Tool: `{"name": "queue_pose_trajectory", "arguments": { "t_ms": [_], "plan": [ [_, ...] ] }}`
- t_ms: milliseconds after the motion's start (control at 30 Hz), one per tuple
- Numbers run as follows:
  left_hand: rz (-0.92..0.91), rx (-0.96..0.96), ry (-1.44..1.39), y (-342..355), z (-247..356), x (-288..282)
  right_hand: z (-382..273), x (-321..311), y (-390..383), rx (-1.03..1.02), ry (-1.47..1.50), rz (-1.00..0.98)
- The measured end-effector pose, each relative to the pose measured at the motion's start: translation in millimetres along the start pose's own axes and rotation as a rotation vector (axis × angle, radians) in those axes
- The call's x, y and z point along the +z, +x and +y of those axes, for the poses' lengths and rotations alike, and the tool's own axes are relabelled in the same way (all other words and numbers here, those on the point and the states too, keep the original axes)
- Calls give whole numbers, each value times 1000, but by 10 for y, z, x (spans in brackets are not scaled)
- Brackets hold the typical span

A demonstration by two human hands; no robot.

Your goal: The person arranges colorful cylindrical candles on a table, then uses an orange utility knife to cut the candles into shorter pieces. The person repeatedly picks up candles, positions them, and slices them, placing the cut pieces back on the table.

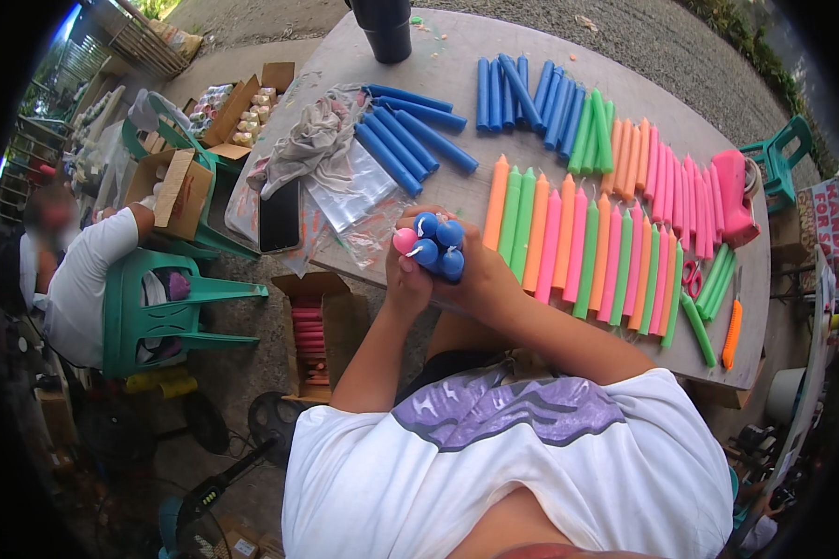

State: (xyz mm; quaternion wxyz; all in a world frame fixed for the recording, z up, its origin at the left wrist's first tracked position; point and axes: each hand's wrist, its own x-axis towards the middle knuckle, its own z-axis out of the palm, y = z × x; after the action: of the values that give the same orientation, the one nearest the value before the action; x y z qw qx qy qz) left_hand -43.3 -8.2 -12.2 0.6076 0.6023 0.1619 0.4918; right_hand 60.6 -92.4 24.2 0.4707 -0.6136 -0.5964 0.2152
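Observation:
Both my hands are wrapped round an upright bundle of candles, their white wicks toward me. Several are blue candles [424, 252] and one is a pink candle [405, 240] on the left side. My left hand [406, 279] grips the bundle from the left, its thumb against the front. From the right, my right hand [480, 270] closes round the same bundle. Just beyond my hands lie loose blue candles [419, 140] and clear plastic bags [350, 194]. To the right of my hands runs a long row of orange, green and pink candles [569, 247].
On the table [475, 33] are a grey rag [317, 140], a phone [281, 216], a dark bucket [382, 28], red scissors [692, 278], an orange cutter [732, 334] and a pink device [735, 197]. A box of candles [319, 331] stands below. Someone sits on a green chair [149, 312].

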Motion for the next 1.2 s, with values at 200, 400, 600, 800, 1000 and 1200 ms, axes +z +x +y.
{"name": "queue_pose_trajectory", "arguments": {
  "t_ms": [200, 400, 600, 800, 1000, 1200],
  "plan": [
    [-52, 101, -49, -6, -50, -9, 67, 20, -17, -45, 9, 11],
    [-112, 10, -106, -66, 22, 16, 42, -4, 30, -68, -26, 6],
    [-266, 87, 164, -48, 44, -21, 209, 22, 35, -58, 99, -42],
    [-175, -37, 118, -65, 98, 18, 150, 76, 63, -61, 189, -2],
    [-224, -119, 64, -34, 222, -34, 184, 101, 99, -186, 143, 10],
    [-332, -184, 197, 10, 369, -186, 126, 40, 89, -146, 152, -34]
  ]
}}
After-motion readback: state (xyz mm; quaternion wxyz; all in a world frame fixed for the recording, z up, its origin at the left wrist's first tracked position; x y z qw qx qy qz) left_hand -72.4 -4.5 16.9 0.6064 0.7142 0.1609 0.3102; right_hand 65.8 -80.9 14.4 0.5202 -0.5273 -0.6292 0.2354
